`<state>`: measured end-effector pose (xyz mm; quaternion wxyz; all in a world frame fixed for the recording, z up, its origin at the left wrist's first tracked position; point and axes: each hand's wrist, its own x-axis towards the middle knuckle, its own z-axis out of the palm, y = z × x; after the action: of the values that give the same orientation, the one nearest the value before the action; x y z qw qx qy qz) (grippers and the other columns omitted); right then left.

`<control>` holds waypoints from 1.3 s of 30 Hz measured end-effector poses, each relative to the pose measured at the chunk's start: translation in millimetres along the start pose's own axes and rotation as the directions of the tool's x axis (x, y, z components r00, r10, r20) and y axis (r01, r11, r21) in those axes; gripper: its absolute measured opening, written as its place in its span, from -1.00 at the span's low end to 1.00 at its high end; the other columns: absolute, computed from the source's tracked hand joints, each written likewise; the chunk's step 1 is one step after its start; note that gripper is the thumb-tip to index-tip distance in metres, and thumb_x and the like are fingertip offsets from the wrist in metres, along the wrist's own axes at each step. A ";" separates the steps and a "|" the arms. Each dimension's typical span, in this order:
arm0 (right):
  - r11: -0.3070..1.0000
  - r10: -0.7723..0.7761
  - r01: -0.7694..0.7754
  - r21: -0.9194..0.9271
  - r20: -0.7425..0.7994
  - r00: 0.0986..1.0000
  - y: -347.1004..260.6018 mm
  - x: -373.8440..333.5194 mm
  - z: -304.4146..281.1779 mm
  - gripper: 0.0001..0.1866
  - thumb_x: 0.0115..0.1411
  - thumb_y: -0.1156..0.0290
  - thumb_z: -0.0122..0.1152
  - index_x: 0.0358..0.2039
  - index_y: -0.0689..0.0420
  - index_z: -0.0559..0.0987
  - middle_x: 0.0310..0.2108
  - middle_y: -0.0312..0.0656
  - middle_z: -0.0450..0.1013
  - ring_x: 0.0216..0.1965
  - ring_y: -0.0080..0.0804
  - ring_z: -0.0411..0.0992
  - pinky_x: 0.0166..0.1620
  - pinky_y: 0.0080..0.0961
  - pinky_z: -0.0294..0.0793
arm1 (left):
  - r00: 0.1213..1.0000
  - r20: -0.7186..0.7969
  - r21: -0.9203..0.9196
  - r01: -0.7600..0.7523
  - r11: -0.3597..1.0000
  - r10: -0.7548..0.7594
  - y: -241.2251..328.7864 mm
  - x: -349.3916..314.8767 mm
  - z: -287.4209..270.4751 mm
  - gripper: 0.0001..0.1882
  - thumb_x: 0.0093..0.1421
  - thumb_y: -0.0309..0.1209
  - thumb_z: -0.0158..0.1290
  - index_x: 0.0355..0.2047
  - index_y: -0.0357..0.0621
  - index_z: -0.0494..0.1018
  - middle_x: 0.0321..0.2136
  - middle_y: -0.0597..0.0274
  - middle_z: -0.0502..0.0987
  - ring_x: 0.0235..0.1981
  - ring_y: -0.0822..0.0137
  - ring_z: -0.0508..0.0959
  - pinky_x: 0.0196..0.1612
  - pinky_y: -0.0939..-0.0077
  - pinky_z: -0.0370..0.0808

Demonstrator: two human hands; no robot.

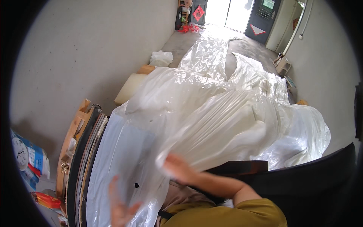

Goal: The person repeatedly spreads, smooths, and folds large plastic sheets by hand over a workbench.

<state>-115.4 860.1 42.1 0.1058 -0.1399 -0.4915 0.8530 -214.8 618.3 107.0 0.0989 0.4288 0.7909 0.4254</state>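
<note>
A large sheet of clear plastic film (211, 128) spreads in front of me, draped over bulky pale things underneath. My right hand (179, 169) reaches forward and is closed on the near edge of the film, where long folds run together; motion blurs the fingers. Lower and to the left, my left hand (121, 206) is raised over the film with thumb and fingers apart, holding nothing; it is blurred too. A flat, pale bluish panel (117, 140) shows beneath the film by the left hand, and a small dark spot lies near it.
Boards and wooden frames (73, 155) lean upright along the left wall. A clock (19, 153) lies at far left beside a red-and-yellow packet (47, 200). A black curved piece (306, 178) stands at right. Film trails toward an open doorway (228, 13); a cream block (130, 89) sits left.
</note>
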 end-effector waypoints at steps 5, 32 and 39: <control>0.501 -0.477 0.737 -0.453 0.566 0.672 -49.3 -17.1 65.1 -0.84 0.10 0.44 0.04 -0.28 0.16 0.47 -0.17 -0.15 0.38 -0.16 -0.22 0.35 -0.10 -0.37 0.30 | 0.992 -0.047 -0.432 0.086 0.898 -0.117 -20.3 1.7 76.1 -0.43 0.00 -0.37 0.12 0.01 -0.26 0.18 -0.11 0.06 0.33 -0.05 0.15 0.33 -0.01 0.33 0.26; 0.482 -0.619 0.398 -0.780 0.018 0.785 -255.5 222.8 120.0 -0.39 0.18 0.36 -0.04 0.22 0.10 0.04 0.11 -0.03 0.23 0.07 -0.24 0.28 0.05 -0.42 0.25 | -0.181 -0.862 -0.483 0.010 0.876 -0.473 -49.3 -382.3 -226.0 -0.58 0.19 -0.42 -0.16 0.07 -0.26 0.17 -0.04 0.10 0.36 -0.05 0.28 0.40 0.02 0.46 0.31; -0.554 -0.158 0.130 -0.822 0.258 0.953 -47.4 178.2 59.4 -0.39 0.13 0.12 0.02 0.13 0.15 0.21 0.18 -0.09 0.11 0.23 -0.19 0.00 0.19 0.20 -0.26 | 0.128 -0.945 -0.059 0.840 0.539 -0.302 -89.9 -438.0 -186.5 -0.79 -0.08 -0.73 -0.14 -0.41 -0.27 0.37 -0.55 0.35 0.37 -0.45 0.54 0.33 -0.34 0.69 0.30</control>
<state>-301.0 892.1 87.6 0.0629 -0.0896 -0.9931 -0.0413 -97.0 150.5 63.0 -0.2811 -0.2142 0.8926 0.2798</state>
